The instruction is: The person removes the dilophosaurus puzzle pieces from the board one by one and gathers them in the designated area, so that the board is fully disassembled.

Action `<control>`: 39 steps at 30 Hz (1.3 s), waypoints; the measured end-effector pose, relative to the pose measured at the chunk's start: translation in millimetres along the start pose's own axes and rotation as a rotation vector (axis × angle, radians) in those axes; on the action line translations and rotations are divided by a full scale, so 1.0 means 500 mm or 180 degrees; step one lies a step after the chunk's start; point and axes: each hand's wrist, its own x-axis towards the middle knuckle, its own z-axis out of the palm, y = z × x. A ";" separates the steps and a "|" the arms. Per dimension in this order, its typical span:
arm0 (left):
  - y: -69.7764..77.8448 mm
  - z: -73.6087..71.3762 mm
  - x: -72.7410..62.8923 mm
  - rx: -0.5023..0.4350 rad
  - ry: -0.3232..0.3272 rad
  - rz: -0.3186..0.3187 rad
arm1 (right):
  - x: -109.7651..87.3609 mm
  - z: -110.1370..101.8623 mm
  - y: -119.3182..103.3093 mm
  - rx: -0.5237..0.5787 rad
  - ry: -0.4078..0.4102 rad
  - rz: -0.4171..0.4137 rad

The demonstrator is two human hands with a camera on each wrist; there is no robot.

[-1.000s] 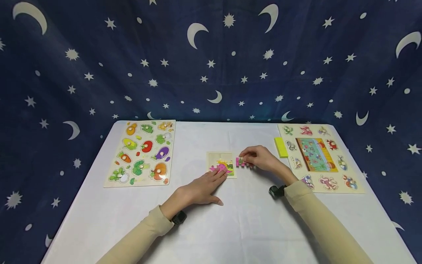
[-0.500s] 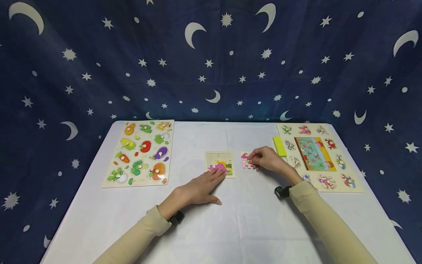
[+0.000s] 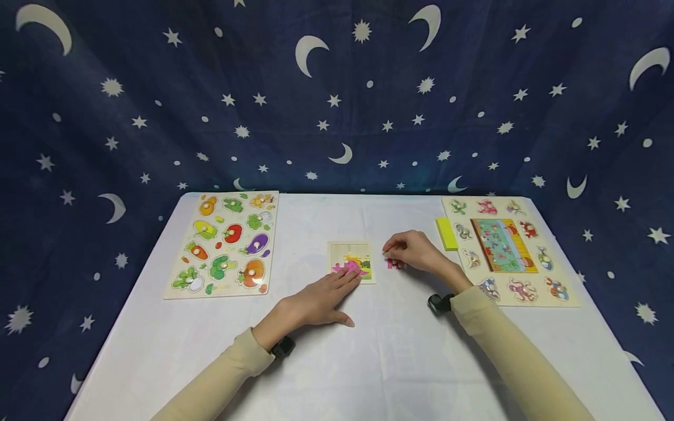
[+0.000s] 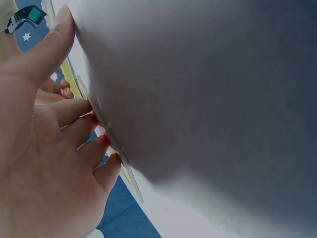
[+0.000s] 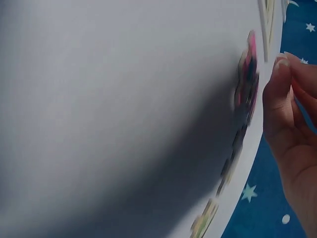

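rests left hand, fingers straight, on the framed puzzle and curls right hand, thumb to fingertips, by pink pieces, cannot tell if pinching one.

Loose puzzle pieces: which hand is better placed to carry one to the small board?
Probably the right hand: it is at the loose puzzle pieces, beside the small board. The left hand rests on that board, perhaps steadying it.

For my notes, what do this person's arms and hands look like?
The left hand and right hand are gloveless. The left sleeve and right sleeve are plain cream, ending near the wrist. The left wrist device and right wrist device look black, the right one with a green face.
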 end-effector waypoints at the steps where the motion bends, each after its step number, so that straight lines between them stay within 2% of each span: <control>1: 0.000 0.000 0.000 -0.0003 0.0003 0.0007 | 0.003 0.003 -0.004 0.0011 -0.0021 -0.0005; 11: 0.003 0.000 0.002 -0.0041 -0.0052 -0.0075 | 0.039 0.040 -0.029 0.0164 -0.0220 -0.0015; 20: 0.005 -0.001 0.004 -0.0040 -0.0026 0.0015 | 0.064 0.064 -0.048 0.0381 -0.0393 -0.0162; 26: 0.008 -0.004 0.002 -0.0053 -0.0006 0.0006 | 0.074 0.070 -0.052 0.0460 -0.0514 -0.0138; 33: 0.006 -0.004 -0.001 0.0013 -0.0039 -0.0076 | 0.078 0.071 -0.060 0.0293 -0.0595 -0.0178; 39: 0.007 -0.002 -0.003 0.0053 0.0022 -0.0112 | 0.080 0.072 -0.067 0.0232 -0.0593 -0.0151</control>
